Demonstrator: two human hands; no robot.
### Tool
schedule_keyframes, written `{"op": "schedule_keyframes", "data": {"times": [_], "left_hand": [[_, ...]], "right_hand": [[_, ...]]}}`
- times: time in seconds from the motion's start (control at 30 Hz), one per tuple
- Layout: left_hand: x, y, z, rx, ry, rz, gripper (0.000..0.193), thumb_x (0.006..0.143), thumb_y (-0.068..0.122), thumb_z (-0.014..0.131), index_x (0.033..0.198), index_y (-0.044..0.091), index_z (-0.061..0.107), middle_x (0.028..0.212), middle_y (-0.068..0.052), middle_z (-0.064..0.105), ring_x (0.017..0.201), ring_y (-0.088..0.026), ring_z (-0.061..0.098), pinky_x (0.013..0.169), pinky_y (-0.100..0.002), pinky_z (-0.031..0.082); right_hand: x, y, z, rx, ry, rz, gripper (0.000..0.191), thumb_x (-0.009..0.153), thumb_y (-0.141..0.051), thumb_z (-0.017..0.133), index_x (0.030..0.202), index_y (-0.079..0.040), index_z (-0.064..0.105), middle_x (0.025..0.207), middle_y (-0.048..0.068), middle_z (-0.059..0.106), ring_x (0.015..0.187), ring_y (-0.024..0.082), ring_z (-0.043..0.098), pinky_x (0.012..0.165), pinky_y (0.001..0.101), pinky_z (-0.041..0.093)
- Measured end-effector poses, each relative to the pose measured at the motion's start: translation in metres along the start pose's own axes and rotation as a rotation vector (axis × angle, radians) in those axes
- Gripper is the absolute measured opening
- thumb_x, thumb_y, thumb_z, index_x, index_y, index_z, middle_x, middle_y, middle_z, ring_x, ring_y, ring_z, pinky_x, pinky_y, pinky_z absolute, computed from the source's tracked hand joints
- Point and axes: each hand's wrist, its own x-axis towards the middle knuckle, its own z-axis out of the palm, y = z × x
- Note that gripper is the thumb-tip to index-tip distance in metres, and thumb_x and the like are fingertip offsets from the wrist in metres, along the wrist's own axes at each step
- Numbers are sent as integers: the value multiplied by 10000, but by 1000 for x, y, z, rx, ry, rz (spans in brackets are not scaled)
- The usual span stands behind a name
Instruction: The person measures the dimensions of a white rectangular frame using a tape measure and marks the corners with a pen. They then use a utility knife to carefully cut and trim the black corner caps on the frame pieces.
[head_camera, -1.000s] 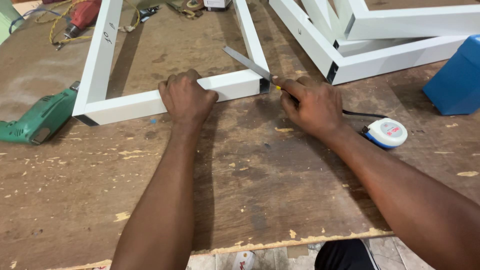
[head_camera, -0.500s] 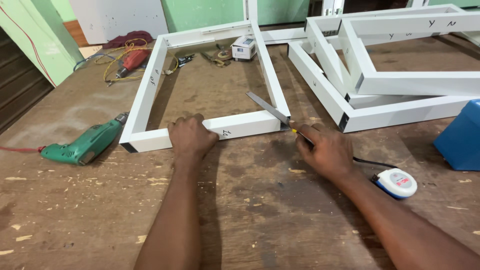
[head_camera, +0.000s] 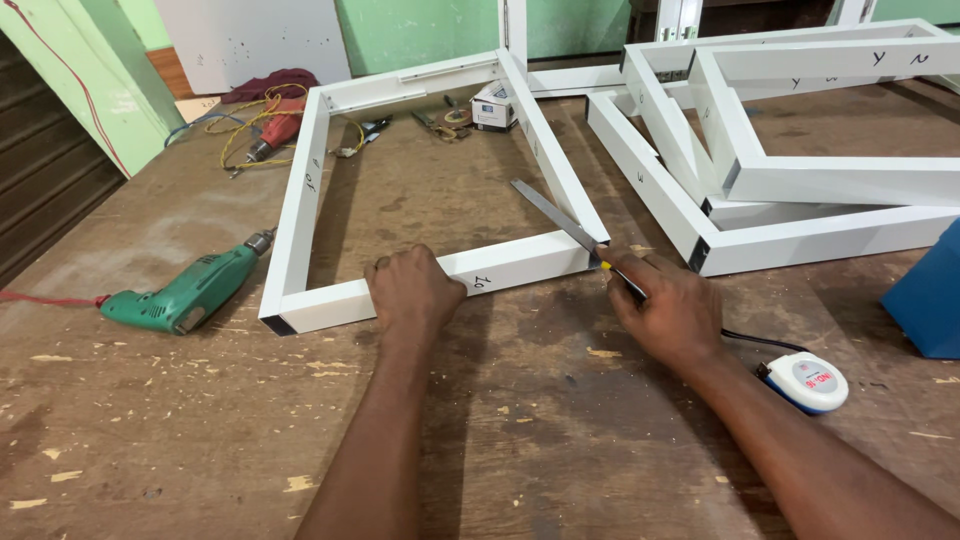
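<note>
Head view: small white box (head_camera: 492, 105) behind white frame (head_camera: 420, 285), left hand (head_camera: 412, 292) pressing.

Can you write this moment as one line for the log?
left hand: pressing white frame | right hand: holding metal file at frame corner | tape measure: beside right wrist

Both forearms reach forward, roughly parallel. The left hand (head_camera: 415, 293) lies palm down, fingers curled over, pressing. The right hand (head_camera: 668, 312) is closed in a grip, knuckles up.
</note>
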Motion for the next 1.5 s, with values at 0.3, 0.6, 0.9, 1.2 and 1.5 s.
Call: {"op": "schedule_keyframes", "data": {"times": [0.3, 0.6, 0.9, 1.2, 1.5], "left_hand": [[-4, 11, 3, -37, -113, -63, 249, 798, 314, 760, 911, 92, 761, 873, -120, 769, 808, -261, 763, 985, -432, 486], [14, -8, 32, 45, 192, 115, 458, 635, 323, 868, 1015, 109, 729, 1008, -97, 740, 956, -300, 687, 897, -493, 426], [15, -10, 42, 37, 226, 131, 389, 661, 313, 856, 986, 130, 747, 945, -58, 749, 911, -261, 701, 823, -435, 475], [14, -10, 42, 4, 276, 145, 382, 632, 331, 857, 927, 110, 755, 902, -76, 744, 878, -270, 692, 803, -436, 471], [15, -10, 45, 10, 255, 135, 299, 673, 282, 826, 920, 128, 760, 890, -53, 746, 869, -245, 695, 802, -417, 477]], "right_hand": [[-1, -2, -1, 55, 49, -6, 376, 919, -250, 727, 1288, -320, 726, 797, 33, 709, 593, 190, 669, 531, 375, 552], [-2, 1, -2, 54, 167, 71, 400, 896, -205, 724, 1295, -215, 724, 926, 82, 716, 766, 286, 697, 671, 448, 551], [4, 1, 3, -12, -210, 205, 406, 935, -154, 637, 1328, -234, 697, 843, 102, 687, 595, 249, 656, 576, 451, 553], [2, 9, 10, -1, -167, 86, 433, 947, -118, 610, 1370, -183, 680, 715, 113, 674, 497, 198, 578, 520, 392, 505], [0, 15, 18, 4, -206, 17, 372, 986, -121, 577, 1336, -161, 698, 709, 90, 660, 432, 157, 493, 367, 330, 404]]}}
